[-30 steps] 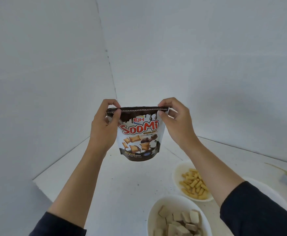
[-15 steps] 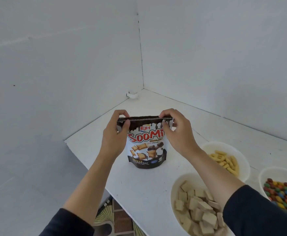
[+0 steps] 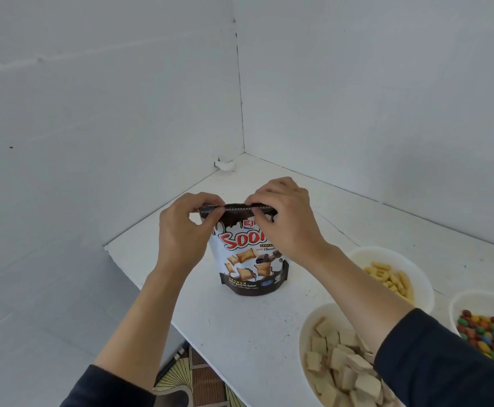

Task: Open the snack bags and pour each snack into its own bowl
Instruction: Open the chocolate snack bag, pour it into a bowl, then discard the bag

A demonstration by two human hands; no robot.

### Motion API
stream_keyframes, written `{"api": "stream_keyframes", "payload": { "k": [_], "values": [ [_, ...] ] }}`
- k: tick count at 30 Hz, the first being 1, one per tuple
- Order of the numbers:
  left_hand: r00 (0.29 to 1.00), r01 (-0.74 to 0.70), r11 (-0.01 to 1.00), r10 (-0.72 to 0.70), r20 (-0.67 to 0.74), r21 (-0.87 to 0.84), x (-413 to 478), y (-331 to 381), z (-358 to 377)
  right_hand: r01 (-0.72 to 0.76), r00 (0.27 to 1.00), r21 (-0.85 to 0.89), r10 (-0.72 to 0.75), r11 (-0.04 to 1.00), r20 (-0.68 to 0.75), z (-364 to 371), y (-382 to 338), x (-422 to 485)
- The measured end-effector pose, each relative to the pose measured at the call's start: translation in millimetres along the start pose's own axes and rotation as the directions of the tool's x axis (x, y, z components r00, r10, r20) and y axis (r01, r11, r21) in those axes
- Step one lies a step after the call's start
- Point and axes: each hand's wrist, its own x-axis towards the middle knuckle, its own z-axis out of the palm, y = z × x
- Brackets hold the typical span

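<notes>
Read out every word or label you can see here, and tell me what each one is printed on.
"EJ": top of the snack bag, the rest hidden by the right hand.
"Soo": red brand name below it, cut off likewise.
"CEREA", "with Chocol": beneath that, cut off too.
Bottom band print and small logos: too small to read.

I have lowered the white-and-brown glossy plastic snack pouch (image 3: 248, 259) onto the white table (image 3: 239, 333). My right hand (image 3: 281, 218) has slid left along its top seal, closer to my left hand (image 3: 181, 227).
</notes>
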Motion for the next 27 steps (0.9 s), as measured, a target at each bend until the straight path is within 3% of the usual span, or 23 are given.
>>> {"api": "stream_keyframes", "payload": {
  "k": [6, 14, 27],
  "values": [
    [0.999, 0.033, 0.995, -0.031, 0.025, -0.095, 2, -6, -4, -0.006, 0.999, -0.005, 0.006, 1.0, 0.05, 11, -21, 12],
    [0.999, 0.031, 0.989, -0.026, 0.04, -0.147, 1, -20, -8, 0.081, 0.995, 0.003, -0.081, 0.997, -0.059, 19, -16, 8],
    [0.999, 0.039, 0.976, -0.033, 0.032, -0.213, 8, -24, -7, 0.183, 0.982, -0.024, -0.184, 0.983, -0.032, 23, -18, 17]
  ]
}}
